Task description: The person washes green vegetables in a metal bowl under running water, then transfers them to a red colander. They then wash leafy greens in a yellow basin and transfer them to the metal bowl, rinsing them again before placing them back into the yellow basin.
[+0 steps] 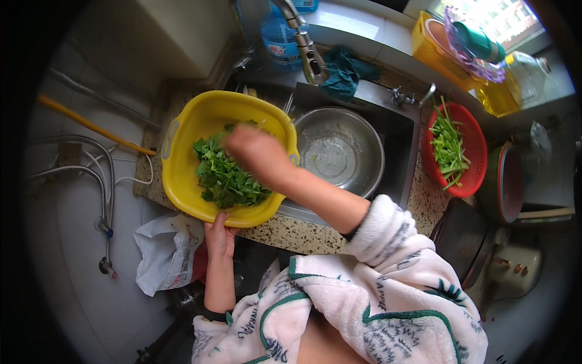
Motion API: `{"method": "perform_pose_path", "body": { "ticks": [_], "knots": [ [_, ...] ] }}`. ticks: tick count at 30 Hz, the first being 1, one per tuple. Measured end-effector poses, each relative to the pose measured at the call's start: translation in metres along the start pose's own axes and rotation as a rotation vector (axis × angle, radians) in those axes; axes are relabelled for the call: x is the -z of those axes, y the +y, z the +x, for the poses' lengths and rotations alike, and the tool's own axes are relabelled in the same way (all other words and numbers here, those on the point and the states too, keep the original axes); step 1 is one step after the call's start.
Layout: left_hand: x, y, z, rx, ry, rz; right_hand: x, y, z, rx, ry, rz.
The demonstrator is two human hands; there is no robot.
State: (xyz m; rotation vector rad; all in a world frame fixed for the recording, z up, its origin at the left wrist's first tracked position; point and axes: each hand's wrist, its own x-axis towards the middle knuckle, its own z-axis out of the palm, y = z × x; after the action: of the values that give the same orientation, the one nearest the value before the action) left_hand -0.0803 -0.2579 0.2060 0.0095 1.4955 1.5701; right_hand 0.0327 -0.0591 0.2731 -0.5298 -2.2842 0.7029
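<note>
Greens (227, 176) lie in a yellow basin (177, 182). Left hand (219, 238) pinches its rim at six o'clock; right hand (247, 149), blurred above the greens: grip cannot be determined. Steel bowl (339, 159): three o'clock from basin.

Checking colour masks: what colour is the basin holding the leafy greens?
The basin is yellow; it shows best in the head view, the only one here.

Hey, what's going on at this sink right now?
A person's left hand grips the near rim of a yellow basin of leafy greens. The right hand, blurred, is over the greens; whether it holds any is unclear. A metal bowl sits in the sink; cut stems lie in a red basket.
</note>
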Motion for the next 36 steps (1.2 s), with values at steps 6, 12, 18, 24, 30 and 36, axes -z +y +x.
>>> {"method": "perform_pose_path", "body": {
  "ticks": [6, 12, 18, 24, 30, 36],
  "knots": [
    [0.004, -0.008, 0.006, -0.015, 0.058, -0.024, -0.026, -0.022, -0.044, -0.044, -0.222, -0.419],
    [0.008, -0.008, 0.013, 0.036, 0.017, -0.027, -0.012, -0.026, -0.045, -0.059, -0.103, -0.221],
    [0.007, 0.003, 0.016, 0.046, -0.041, -0.014, 0.029, -0.001, -0.027, -0.386, 0.218, 0.133],
    [0.01, 0.008, 0.024, 0.089, -0.109, 0.02, -0.016, 0.019, -0.021, -0.587, 0.012, 0.626],
    [0.018, 0.005, 0.029, 0.076, -0.161, 0.023, -0.02, 0.033, -0.03, -0.951, 0.222, 0.887],
    [0.022, 0.006, 0.036, 0.088, -0.192, 0.004, -0.014, 0.025, -0.045, -0.793, 0.043, 0.798]
  ]
}}
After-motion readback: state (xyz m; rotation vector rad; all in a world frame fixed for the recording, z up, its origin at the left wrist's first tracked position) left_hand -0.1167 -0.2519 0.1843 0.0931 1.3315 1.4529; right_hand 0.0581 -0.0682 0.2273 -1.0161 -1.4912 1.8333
